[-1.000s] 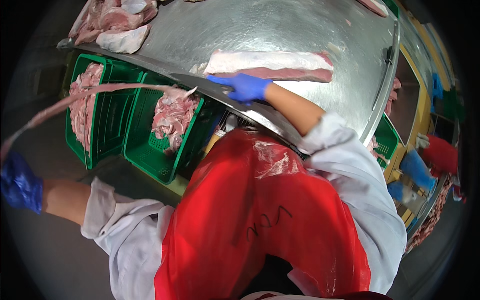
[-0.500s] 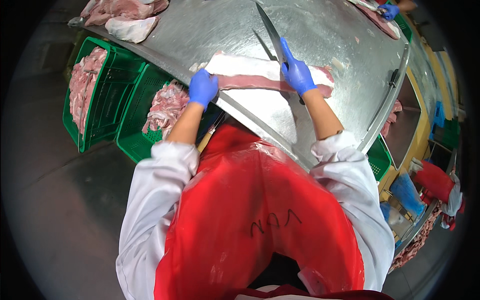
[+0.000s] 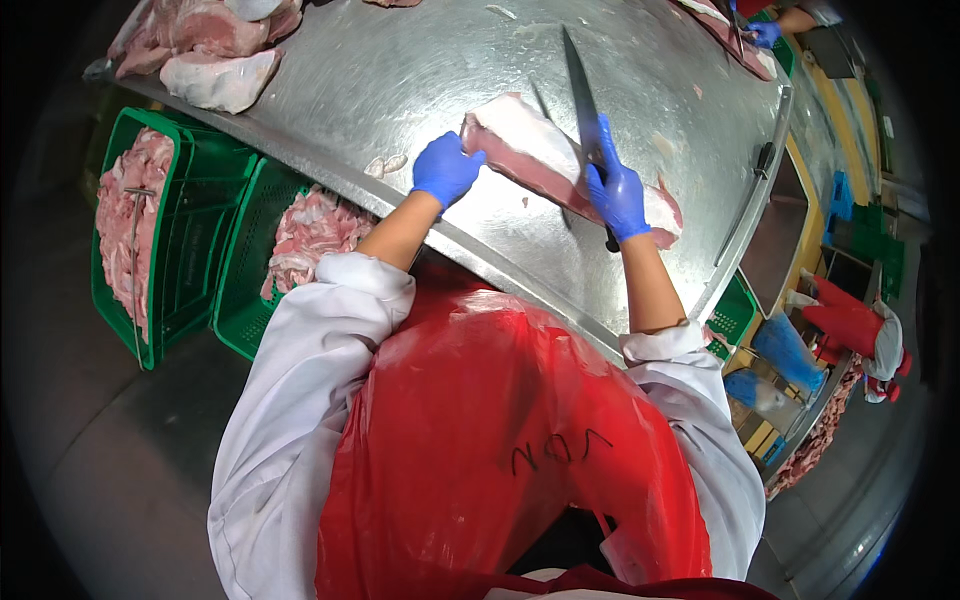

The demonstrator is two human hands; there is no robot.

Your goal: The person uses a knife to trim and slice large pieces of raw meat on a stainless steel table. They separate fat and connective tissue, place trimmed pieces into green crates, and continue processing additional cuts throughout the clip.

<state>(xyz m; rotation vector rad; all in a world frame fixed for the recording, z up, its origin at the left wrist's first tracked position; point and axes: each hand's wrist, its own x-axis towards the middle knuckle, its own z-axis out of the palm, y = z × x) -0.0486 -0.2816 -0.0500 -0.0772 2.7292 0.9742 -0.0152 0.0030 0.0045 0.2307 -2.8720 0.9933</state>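
Observation:
A long slab of meat [image 3: 530, 145], white fat on top and pink flesh along its near side, lies slantwise on the steel table [image 3: 400, 75]. My blue-gloved left hand [image 3: 447, 172] is closed on the slab's left end. In my blue-gloved right hand [image 3: 620, 195] is a knife [image 3: 578, 85], its long blade pointing away from me and its handle end showing below the palm. That hand rests over the right part of the slab, hiding some of it. Small pale scraps [image 3: 385, 165] lie beside my left hand.
Large meat pieces [image 3: 215, 60] are heaped at the far left. Green crates [image 3: 195, 235] of trimmings stand below the table's left edge. At far right, a co-worker's gloved hand [image 3: 764, 34] is by another slab [image 3: 728, 38]. A dark-handled tool [image 3: 764, 160] lies along the right rim.
The slab has turned from nearly level to a slant, its left end farther from the table's near edge. My left hand has moved right with that end. The knife stays in my right hand.

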